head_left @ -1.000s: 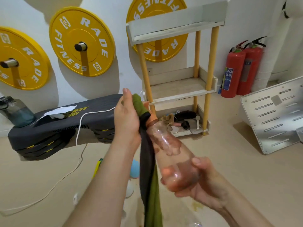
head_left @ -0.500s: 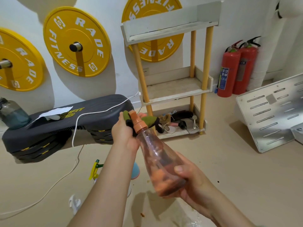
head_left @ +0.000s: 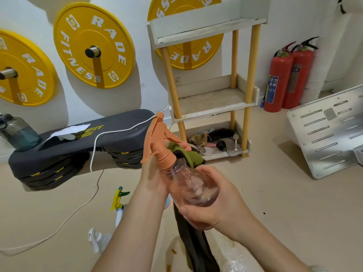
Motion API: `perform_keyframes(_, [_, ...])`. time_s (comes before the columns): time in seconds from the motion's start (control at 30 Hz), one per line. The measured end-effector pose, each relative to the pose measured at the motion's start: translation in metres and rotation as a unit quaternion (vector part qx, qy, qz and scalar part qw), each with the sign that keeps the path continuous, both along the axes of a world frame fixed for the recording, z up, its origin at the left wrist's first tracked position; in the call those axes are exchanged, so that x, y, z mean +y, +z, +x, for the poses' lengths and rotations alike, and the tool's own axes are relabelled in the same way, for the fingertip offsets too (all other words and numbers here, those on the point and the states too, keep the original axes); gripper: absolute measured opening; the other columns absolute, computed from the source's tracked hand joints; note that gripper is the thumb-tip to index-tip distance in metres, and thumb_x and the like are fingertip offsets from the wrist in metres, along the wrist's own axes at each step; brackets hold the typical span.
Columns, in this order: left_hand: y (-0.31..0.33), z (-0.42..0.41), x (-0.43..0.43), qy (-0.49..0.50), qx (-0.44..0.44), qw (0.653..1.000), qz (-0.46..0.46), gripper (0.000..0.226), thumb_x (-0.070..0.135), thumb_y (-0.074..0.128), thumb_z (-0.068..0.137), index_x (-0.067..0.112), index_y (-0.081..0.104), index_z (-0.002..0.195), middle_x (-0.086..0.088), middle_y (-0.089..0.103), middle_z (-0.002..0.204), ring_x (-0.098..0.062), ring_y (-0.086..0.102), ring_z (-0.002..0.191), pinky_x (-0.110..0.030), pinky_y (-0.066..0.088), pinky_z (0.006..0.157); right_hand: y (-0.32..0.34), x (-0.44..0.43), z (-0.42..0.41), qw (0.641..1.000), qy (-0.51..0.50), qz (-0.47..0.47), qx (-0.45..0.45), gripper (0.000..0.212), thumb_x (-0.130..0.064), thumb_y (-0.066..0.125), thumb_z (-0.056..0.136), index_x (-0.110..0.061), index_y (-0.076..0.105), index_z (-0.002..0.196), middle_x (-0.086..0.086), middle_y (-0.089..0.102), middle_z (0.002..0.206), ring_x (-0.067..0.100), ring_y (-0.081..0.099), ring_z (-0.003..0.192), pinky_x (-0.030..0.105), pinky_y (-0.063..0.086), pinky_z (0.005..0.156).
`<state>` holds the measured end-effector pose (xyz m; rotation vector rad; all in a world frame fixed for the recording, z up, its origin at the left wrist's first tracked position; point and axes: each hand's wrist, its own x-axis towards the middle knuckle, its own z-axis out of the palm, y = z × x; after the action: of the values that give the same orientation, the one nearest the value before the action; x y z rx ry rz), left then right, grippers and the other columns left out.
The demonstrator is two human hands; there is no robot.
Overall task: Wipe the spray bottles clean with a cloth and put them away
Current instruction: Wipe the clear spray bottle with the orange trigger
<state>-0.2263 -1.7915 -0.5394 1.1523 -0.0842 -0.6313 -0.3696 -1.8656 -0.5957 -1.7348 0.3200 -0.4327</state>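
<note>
**A:** Where do we have the spray bottle point(head_left: 188, 183)?

**B:** In mid-air in front of us, tilted, with its orange trigger point(head_left: 157, 142) up and away. Our right grip point(head_left: 220, 213) is wrapped round the clear base. Our left grip point(head_left: 153, 173) clutches the cloth point(head_left: 188, 158), bunched just behind the neck, and the rest of the cloth hangs down below.

**A:** How do we wipe it well?

**B:** The neck and shoulder seem to be the part in hand. We keep the right grip firm and low and turn the bottle against the cloth, rather than dragging the cloth about. We also work under the trigger, where grime likely hides.

**A:** Any risks?

**B:** Smooth plastic may be slick, so a slack hold could drop it.

**A:** And then?

**B:** The shelf point(head_left: 214, 112) stands near, beyond our hands. A yellow-topped bottle point(head_left: 118, 199) and a white-topped bottle point(head_left: 96, 237) wait on the floor point(head_left: 275, 193).
</note>
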Motion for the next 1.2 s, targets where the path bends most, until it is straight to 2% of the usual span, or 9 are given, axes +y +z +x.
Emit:
perform_keyframes(0.1, [-0.003,-0.017,-0.004,0.019,-0.030,0.999,-0.015,0.023,0.012,0.056,0.095,-0.004,0.065,0.108,-0.019,0.067,0.090,-0.031,0.063,0.083,-0.045,0.050,0.088,0.010,-0.010,0.003,0.994,-0.080,0.043,-0.054,0.064,-0.042,0.088,0.048,-0.040,0.064,0.107,-0.009,0.071,0.102,0.007,0.066,0.095,0.022,0.052,0.081])
perform_keyframes(0.27, [-0.025,-0.073,-0.010,0.060,-0.268,0.959,0.075,0.031,0.017,0.042,0.105,0.018,0.073,0.102,0.002,0.076,0.099,-0.014,0.069,0.098,-0.028,0.055,0.086,0.010,-0.023,0.004,0.972,-0.105,0.195,-0.076,0.058,-0.041,0.082,0.059,-0.024,0.068,0.113,-0.001,0.076,0.098,0.015,0.072,0.091,0.020,0.053,0.069])
perform_keyframes(0.43, [-0.033,-0.041,-0.017,0.081,-0.185,0.973,0.115,0.026,0.017,0.051,0.099,0.014,0.076,0.092,-0.006,0.075,0.094,-0.022,0.069,0.087,-0.037,0.054,0.081,0.003,-0.010,-0.001,0.968,-0.011,0.247,-0.036,0.053,-0.036,0.077,0.061,-0.017,0.069,0.111,0.005,0.077,0.101,0.022,0.074,0.092,0.026,0.057,0.073])
perform_keyframes(0.5, [-0.033,-0.041,-0.016,0.096,-0.241,0.958,0.123,0.026,0.021,0.049,0.102,0.017,0.075,0.099,-0.003,0.075,0.097,-0.021,0.070,0.092,-0.036,0.054,0.084,0.006,-0.006,0.000,0.958,-0.026,0.280,-0.049,0.053,-0.030,0.080,0.062,-0.013,0.068,0.110,0.008,0.077,0.097,0.020,0.074,0.085,0.022,0.055,0.065])
perform_keyframes(0.67, [-0.048,-0.082,-0.008,0.052,-0.383,0.910,0.153,0.030,0.034,0.040,0.101,0.032,0.068,0.110,0.018,0.072,0.101,0.002,0.065,0.100,-0.015,0.050,0.084,0.008,-0.020,0.006,0.901,-0.120,0.405,-0.102,0.060,-0.036,0.074,0.071,-0.009,0.062,0.124,0.017,0.073,0.110,0.031,0.072,0.096,0.038,0.061,0.070])
perform_keyframes(0.83, [-0.058,-0.080,-0.007,0.087,-0.294,0.938,0.163,0.033,0.021,0.036,0.107,0.026,0.068,0.100,0.018,0.069,0.090,0.014,0.061,0.087,-0.002,0.042,0.073,-0.002,-0.022,0.005,0.864,-0.077,0.491,-0.079,0.057,-0.044,0.063,0.077,-0.011,0.061,0.123,0.015,0.075,0.103,0.026,0.074,0.086,0.034,0.057,0.068])
perform_keyframes(0.93, [-0.061,-0.065,-0.003,0.037,-0.296,0.922,0.248,0.034,0.022,0.036,0.106,0.021,0.070,0.107,0.015,0.069,0.098,0.006,0.062,0.097,-0.015,0.048,0.084,-0.006,-0.027,0.001,0.887,-0.063,0.455,-0.038,0.036,-0.042,0.057,0.090,-0.013,0.064,0.112,0.008,0.076,0.086,0.018,0.073,0.071,0.029,0.053,0.063])
perform_keyframes(1.07, [-0.061,-0.058,0.000,-0.011,-0.355,0.884,0.304,0.035,0.030,0.036,0.106,0.022,0.069,0.111,0.013,0.068,0.100,-0.005,0.060,0.098,-0.031,0.048,0.087,-0.016,-0.027,0.007,0.916,-0.110,0.384,-0.034,0.054,-0.046,0.066,0.075,-0.014,0.065,0.118,0.011,0.076,0.103,0.025,0.073,0.094,0.038,0.056,0.078])
perform_keyframes(1.2, [-0.078,-0.076,-0.002,0.006,-0.307,0.889,0.339,0.031,0.021,0.036,0.103,0.021,0.063,0.087,0.009,0.063,0.083,-0.014,0.056,0.084,-0.033,0.043,0.076,-0.023,-0.014,0.013,0.850,-0.156,0.499,-0.069,0.055,-0.046,0.066,0.077,-0.013,0.064,0.121,0.012,0.075,0.107,0.027,0.072,0.099,0.037,0.055,0.084])
